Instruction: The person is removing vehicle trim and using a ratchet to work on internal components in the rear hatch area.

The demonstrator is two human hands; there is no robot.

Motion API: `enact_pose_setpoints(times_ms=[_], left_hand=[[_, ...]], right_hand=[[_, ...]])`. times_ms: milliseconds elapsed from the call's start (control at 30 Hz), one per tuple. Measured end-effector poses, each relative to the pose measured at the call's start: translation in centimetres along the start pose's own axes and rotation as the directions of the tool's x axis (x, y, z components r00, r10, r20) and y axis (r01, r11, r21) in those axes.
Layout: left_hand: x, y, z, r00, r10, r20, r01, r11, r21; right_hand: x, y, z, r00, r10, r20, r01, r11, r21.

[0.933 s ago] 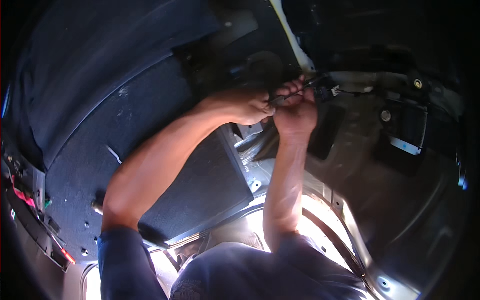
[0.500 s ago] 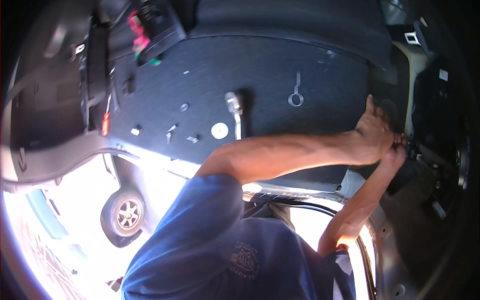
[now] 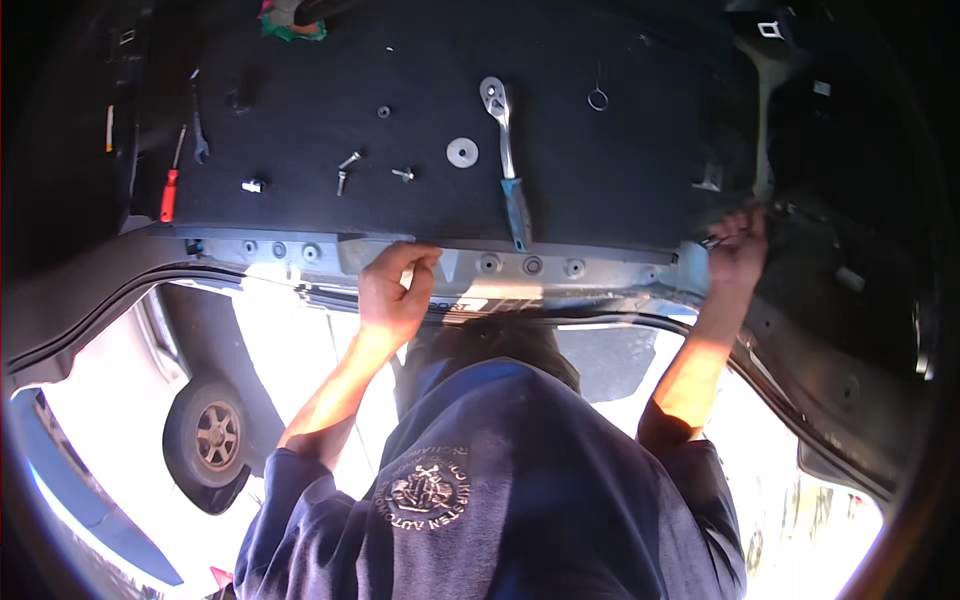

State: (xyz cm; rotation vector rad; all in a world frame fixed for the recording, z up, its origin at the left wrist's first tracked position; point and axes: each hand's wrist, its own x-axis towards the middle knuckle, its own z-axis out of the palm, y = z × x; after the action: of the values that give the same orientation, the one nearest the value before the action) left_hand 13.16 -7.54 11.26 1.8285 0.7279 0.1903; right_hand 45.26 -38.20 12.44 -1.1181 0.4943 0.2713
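My left hand [image 3: 395,295] is over the metal sill at the cargo floor's rear edge, its fingers curled in and the thumb pressed to them. Whatever it pinches, if anything, is too small to make out. At the right side of the opening, my right hand [image 3: 737,250] is closed beside the dark side panel. A small shiny metal piece shows at its fingers, its kind unclear. Between the hands lies a ratchet [image 3: 508,150] with a blue-grey handle, near a round washer [image 3: 462,153]. Bolts [image 3: 347,172] and a flanged bolt [image 3: 403,174] lie farther left.
On the dark cargo floor are a red-handled screwdriver [image 3: 170,195], a wrench [image 3: 199,135], a small socket-like piece [image 3: 253,186] and a metal ring with a stem [image 3: 598,99]. The sill [image 3: 515,262] and the rubber seal run along the opening. Outside stands a wheel [image 3: 217,437].
My left hand has left the right side panel and come back leftward to the sill. My right hand stays by the panel, slightly higher in view. The view has shifted, showing the sill.
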Motion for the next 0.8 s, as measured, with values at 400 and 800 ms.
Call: enact_pose_setpoints(times_ms=[400, 800], left_hand=[[-8.6, -15.7, -2.9, 0.835, 0.141, 0.532, -0.526, 0.486, 0.698], [-3.9, -7.2, -7.4, 0.898, 0.304, 0.32, -0.441, 0.618, 0.651]], right_hand=[[-20.5, 16.7, -11.1, 0.982, 0.189, -0.023, -0.163, 0.776, -0.609], [-22.6, 15.5, -6.2, 0.996, 0.036, 0.077, 0.001, 0.898, -0.44]])
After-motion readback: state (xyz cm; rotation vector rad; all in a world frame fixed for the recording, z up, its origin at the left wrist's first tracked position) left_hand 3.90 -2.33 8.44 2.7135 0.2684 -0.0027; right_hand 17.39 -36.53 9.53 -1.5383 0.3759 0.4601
